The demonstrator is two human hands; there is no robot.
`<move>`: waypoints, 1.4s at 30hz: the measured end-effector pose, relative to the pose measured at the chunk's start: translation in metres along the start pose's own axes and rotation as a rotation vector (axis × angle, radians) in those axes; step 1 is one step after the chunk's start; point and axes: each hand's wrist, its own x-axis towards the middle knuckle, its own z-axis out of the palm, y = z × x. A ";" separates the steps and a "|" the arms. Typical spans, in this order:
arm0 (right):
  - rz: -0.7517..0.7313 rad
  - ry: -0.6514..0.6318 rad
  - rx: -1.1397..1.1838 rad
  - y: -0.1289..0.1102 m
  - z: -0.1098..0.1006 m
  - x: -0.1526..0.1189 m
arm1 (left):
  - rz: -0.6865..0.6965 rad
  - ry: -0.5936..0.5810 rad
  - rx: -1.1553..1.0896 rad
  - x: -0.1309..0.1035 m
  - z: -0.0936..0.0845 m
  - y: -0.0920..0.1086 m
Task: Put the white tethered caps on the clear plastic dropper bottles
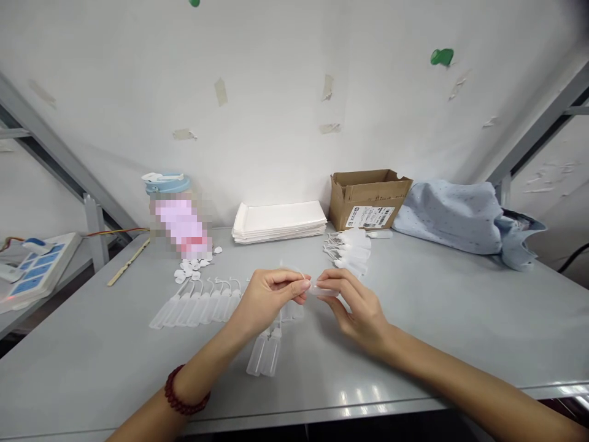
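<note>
Over the middle of the table, both hands hold one small translucent plastic bottle (326,292) lying sideways. My left hand (267,294) pinches its white cap end between thumb and fingers, and a pale loop shows above the fingers. Around the bottle's body close the thumb and fingers of my right hand (359,307). Left of my left hand lies a row of similar bottles (197,307) with looped strings at their tops. Two more bottles (264,355) rest below the hands. Behind the right hand is a pile of bottles (353,248). Loose white caps (188,269) lie at the left.
At the back stand a stack of white trays (279,222) and an open cardboard box (370,199). Light blue cloth (448,215) is bunched at right. A blue-lidded container (168,184), partly blurred, stands at left, near a thin stick (129,263) and a white-and-blue device (41,270).
</note>
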 end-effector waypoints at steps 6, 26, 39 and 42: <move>-0.109 -0.004 -0.130 0.004 0.003 -0.004 | -0.096 0.041 -0.116 -0.001 0.004 -0.001; 0.727 -0.232 0.676 -0.002 -0.010 0.014 | 0.019 0.055 -0.031 0.000 0.003 -0.009; 0.003 -0.039 0.094 0.002 -0.002 0.001 | -0.059 -0.068 -0.025 0.000 -0.001 -0.003; -0.002 -0.029 0.091 0.002 -0.002 -0.001 | -0.028 -0.046 -0.003 -0.001 0.001 -0.003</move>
